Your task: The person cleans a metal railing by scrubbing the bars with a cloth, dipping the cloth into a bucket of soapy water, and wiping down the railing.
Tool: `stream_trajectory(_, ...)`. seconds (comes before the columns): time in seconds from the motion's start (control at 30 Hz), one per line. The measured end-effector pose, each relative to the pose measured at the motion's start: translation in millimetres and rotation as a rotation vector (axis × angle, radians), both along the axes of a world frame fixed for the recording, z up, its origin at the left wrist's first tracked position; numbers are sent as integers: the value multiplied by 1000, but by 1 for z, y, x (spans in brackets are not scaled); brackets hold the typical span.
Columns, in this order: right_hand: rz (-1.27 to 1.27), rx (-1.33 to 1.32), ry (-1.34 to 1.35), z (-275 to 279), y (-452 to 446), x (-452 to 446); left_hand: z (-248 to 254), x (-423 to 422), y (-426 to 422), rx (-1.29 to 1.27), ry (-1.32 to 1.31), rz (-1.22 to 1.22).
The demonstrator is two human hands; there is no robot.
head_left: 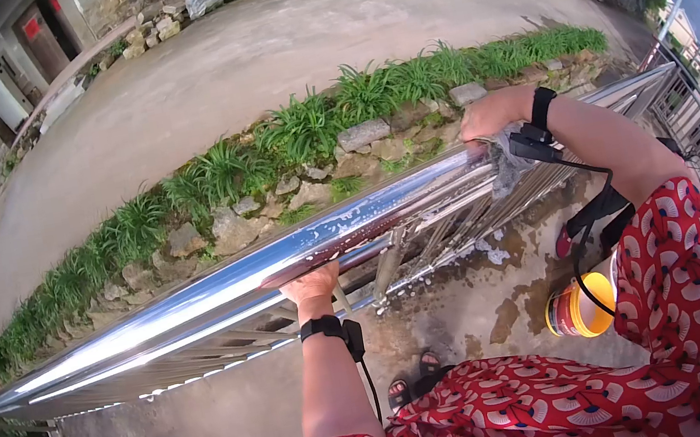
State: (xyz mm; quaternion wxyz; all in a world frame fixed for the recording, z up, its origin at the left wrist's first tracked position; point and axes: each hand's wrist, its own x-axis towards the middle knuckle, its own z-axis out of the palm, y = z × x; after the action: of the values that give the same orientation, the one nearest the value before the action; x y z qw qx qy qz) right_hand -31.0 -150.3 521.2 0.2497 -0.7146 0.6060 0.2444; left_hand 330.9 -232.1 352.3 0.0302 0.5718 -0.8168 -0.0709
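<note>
A shiny metal railing runs slantwise across the view, with white suds and water drops along its middle and right part. My left hand is at the near side of the railing, below the thick top rail, its fingertips hidden behind the metal. Farther right, my right hand is closed over the top rail, on a wet, greyish translucent cloth that hangs down the near side. Black straps with small devices and cables are on both wrists.
A yellow bucket stands on the wet concrete floor at the lower right, near a dark-clothed leg with a pinkish shoe. Beyond the railing are stones, a strip of green plants and a paved yard. Railings also bound both sides.
</note>
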Motion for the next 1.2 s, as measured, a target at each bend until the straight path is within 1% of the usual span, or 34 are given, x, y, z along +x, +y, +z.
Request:
stream_trajectory(0.03,-48,-8,101,4,14,-14,-1,-3,3,-69,-9,6)
stream_trajectory(0.1,-162,35,131,11,38,-41,1,-3,-3,98,75,-9)
stream_trajectory(0.13,-340,-96,142,8,44,-48,-4,-1,-5,118,-3,-19)
stream_trajectory(0.17,-514,-232,154,6,49,-53,-1,0,-1,124,144,-7)
stream_trajectory(0.2,-551,-261,65,12,53,-47,-127,18,-51,-246,563,-156)
stream_trajectory(0.23,-584,-299,-26,19,53,-40,-136,20,-54,-242,567,-170)
stream_trajectory(0.3,-616,-330,-61,21,57,-42,-136,17,-59,-162,825,-116)
stream_trajectory(0.33,-672,-559,-262,20,64,-41,-115,13,-52,-169,822,-118)
stream_trajectory(0.37,-717,-787,-467,20,69,-37,-72,7,-33,-177,535,-110)
stream_trajectory(0.4,-722,-914,-483,23,76,-28,-29,0,-14,-182,249,-94)
stream_trajectory(0.43,-711,-915,-490,20,82,-25,-8,-3,-6,-180,-35,-71)
stream_trajectory(0.47,-452,-985,-344,16,91,-27,-10,-3,-7,92,275,16)
stream_trajectory(0.5,-192,-1045,-193,14,99,-30,6,-4,0,-9,44,-37)
stream_trajectory(0.57,-446,-828,-206,-6,108,-37,-17,0,-9,-140,-12,-90)
stream_trajectory(0.6,-466,-878,-231,-4,110,-34,-18,1,-7,-183,55,-111)
stream_trajectory(0.63,-498,-848,-208,3,111,-32,-7,-1,-4,-177,66,-153)
stream_trajectory(0.67,-510,-818,-197,7,107,-31,4,-6,-2,35,55,-89)
stream_trajectory(0.7,-510,-821,-197,3,103,-36,-20,-6,-6,146,77,-35)
stream_trajectory(0.73,-568,-775,-188,7,99,-35,-38,2,-13,243,107,49)
stream_trajectory(0.77,-503,-808,-210,-7,95,-52,-27,-1,-10,288,71,78)
stream_trajectory(0.8,-555,-781,-254,-6,88,-52,-8,-2,2,154,-94,32)
stream_trajectory(0.83,-596,-779,-242,-17,81,-62,-12,-2,-10,174,22,-16)
stream_trajectory(0.87,-534,-796,-169,-26,76,-71,23,-4,-1,116,25,-8)
stream_trajectory(0.9,-508,-715,-178,-26,68,-70,25,-4,-2,161,26,-36)
stream_trajectory(0.93,-481,-731,-193,-32,61,-64,20,-1,-2,93,74,-56)
stream_trajectory(0.97,-474,-747,-195,-27,55,-47,14,-1,-2,27,121,-98)
stream_trajectory(1.0,-449,-756,-186,-28,45,-35,4,-3,-3,18,140,-80)
stream_trajectory(1.07,-391,-742,-297,-39,28,-6,-19,-4,-5,-106,192,-167)
stream_trajectory(1.1,-391,-745,-291,-36,25,13,-24,-6,-4,-108,198,-170)
stream_trajectory(1.17,-384,-784,-447,-29,7,70,-27,-4,-9,53,281,-327)
stream_trajectory(1.2,-483,-663,-497,-13,0,110,-33,-9,-8,99,317,-346)
